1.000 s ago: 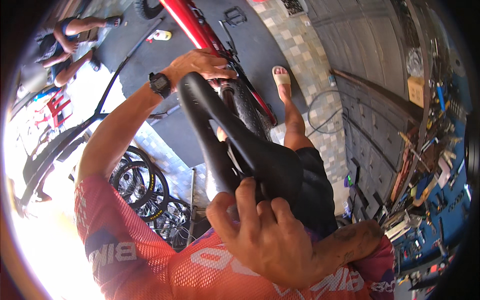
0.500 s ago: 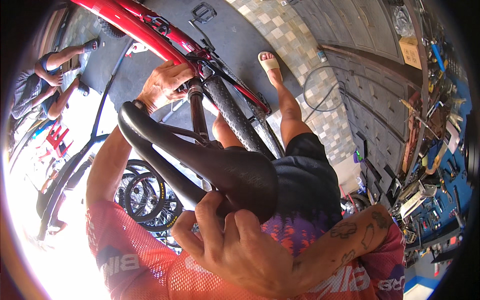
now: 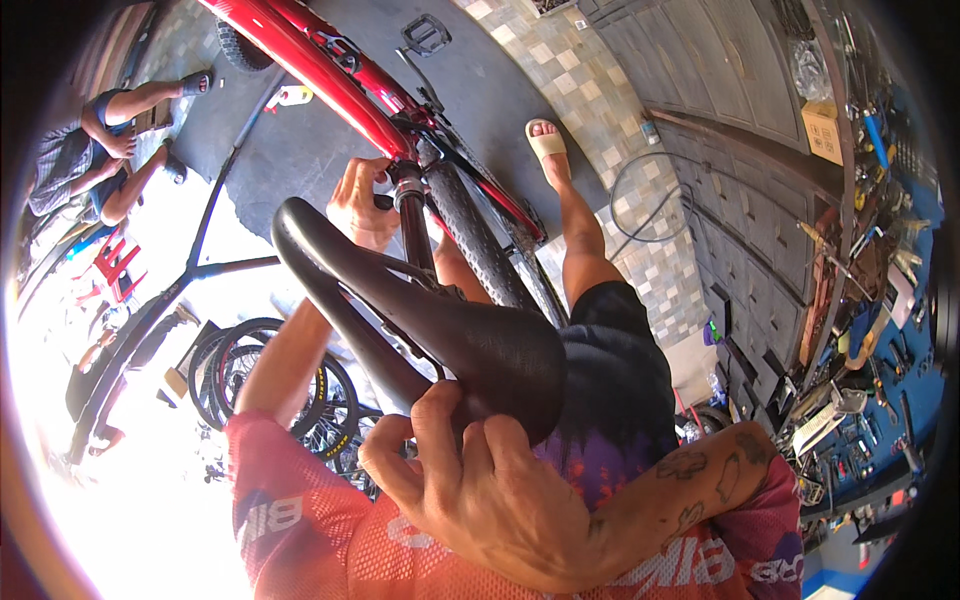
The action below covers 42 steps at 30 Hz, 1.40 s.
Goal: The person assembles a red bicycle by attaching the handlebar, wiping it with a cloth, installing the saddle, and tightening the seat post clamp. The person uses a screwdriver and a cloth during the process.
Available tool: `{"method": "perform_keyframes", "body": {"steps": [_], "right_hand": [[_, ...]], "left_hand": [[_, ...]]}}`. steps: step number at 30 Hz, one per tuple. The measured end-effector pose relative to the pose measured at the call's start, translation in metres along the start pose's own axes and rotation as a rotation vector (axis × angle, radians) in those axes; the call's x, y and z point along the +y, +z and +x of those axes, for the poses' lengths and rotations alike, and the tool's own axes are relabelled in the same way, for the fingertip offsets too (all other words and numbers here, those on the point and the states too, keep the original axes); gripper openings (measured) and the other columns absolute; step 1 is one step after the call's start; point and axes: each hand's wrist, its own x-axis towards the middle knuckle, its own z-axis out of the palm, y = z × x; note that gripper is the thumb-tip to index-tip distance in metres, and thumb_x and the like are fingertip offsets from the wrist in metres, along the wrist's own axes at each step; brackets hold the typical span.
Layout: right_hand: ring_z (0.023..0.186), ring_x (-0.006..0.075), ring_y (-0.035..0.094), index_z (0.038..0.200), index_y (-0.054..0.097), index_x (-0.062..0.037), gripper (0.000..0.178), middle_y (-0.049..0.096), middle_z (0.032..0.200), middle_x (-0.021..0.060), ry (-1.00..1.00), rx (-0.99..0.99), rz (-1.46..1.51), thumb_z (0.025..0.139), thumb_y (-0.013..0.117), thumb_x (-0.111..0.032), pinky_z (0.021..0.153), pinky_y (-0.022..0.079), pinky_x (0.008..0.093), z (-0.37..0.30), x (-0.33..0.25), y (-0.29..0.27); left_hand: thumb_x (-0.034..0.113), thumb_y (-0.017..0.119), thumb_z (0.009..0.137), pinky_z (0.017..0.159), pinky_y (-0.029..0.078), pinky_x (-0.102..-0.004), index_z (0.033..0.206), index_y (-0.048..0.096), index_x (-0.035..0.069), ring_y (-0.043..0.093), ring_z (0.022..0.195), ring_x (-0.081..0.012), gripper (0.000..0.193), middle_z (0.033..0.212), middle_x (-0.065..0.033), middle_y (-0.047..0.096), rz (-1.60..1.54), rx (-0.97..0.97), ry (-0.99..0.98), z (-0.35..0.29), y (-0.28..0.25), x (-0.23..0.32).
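Note:
A red bicycle frame (image 3: 320, 85) reaches away from me, its black saddle (image 3: 495, 345) close to my body. My right hand (image 3: 490, 490) grips the rear edge of the saddle with bent fingers. Between saddle and frame runs a dark seatpost (image 3: 416, 230), entering a collar (image 3: 407, 187) at the top of the frame's seat tube. My left hand (image 3: 358, 205) is beside that collar, fingers curled round a small black part that looks like a clamp lever. The saddle hides my left wrist. The knobby rear tire (image 3: 470, 220) is in front of my legs.
A dark stand pole (image 3: 215, 205) rises at the left. Several bicycle wheels (image 3: 270, 375) stand below it. Another person (image 3: 110, 150) sits at the far left. Wooden cabinets (image 3: 760, 210) and a blue tool board (image 3: 900, 390) line the right. A cable (image 3: 615, 200) loops on the tiles.
My left hand has shifted from lying over the frame joint to the side of the collar, fingers now curled. Bicycle and saddle appear slightly farther right. My right hand keeps its grip on the saddle.

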Motion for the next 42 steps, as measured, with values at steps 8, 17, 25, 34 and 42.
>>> {"method": "perform_keyframes", "body": {"steps": [8,17,25,34,42], "right_hand": [[0.055,0.0070,0.052,0.105,0.061,-0.0168,0.010,0.072,0.103,0.0133,-0.014,-0.010,-0.021,0.096,0.064,-0.019,0.064,0.038,0.0273,0.004,-0.001,-0.001],[0.056,0.0090,0.055,0.106,0.063,-0.0156,0.013,0.071,0.104,0.0158,-0.019,-0.004,-0.050,0.095,0.066,-0.021,0.063,0.041,0.0278,0.008,-0.004,-0.003],[0.060,0.0123,0.058,0.111,0.062,-0.0101,0.030,0.069,0.115,0.0207,-0.063,-0.101,0.036,0.093,0.071,-0.033,0.058,0.042,0.0293,0.002,-0.015,0.003],[0.072,0.0209,0.066,0.118,0.064,-0.0059,0.058,0.065,0.125,0.0265,-0.063,-0.147,0.076,0.084,0.085,-0.048,0.058,0.049,0.0307,-0.006,-0.023,0.003],[0.076,0.0239,0.069,0.118,0.064,-0.0053,0.060,0.063,0.127,0.0273,-0.058,-0.102,0.083,0.083,0.086,-0.048,0.060,0.052,0.0311,-0.009,-0.024,0.005]], "left_hand": [[0.007,0.078,0.067,0.081,0.058,-0.0422,0.130,0.069,0.008,0.068,0.090,-0.0322,0.063,0.112,-0.0089,0.069,0.072,-0.008,0.030,-0.005,-0.006,0.003],[0.014,0.080,0.072,0.075,0.054,-0.0390,0.127,0.072,0.004,0.069,0.085,-0.0303,0.057,0.108,-0.0102,0.073,-0.023,-0.022,0.158,0.006,-0.013,-0.001],[0.015,0.067,0.084,0.077,0.052,-0.0444,0.109,0.068,0.005,0.063,0.085,-0.0357,0.027,0.111,-0.0122,0.067,0.036,0.248,-0.060,-0.034,0.018,-0.007],[0.012,0.085,0.063,0.083,0.054,-0.0390,0.139,0.065,0.010,0.065,0.090,-0.0301,0.078,0.114,-0.0079,0.068,0.080,0.324,-0.186,-0.047,0.033,0.019],[0.014,0.084,0.063,0.072,0.060,-0.0391,0.143,0.065,0.022,0.065,0.085,-0.0276,0.083,0.112,0.0019,0.067,0.132,0.240,-0.360,-0.051,0.027,0.036]]}}
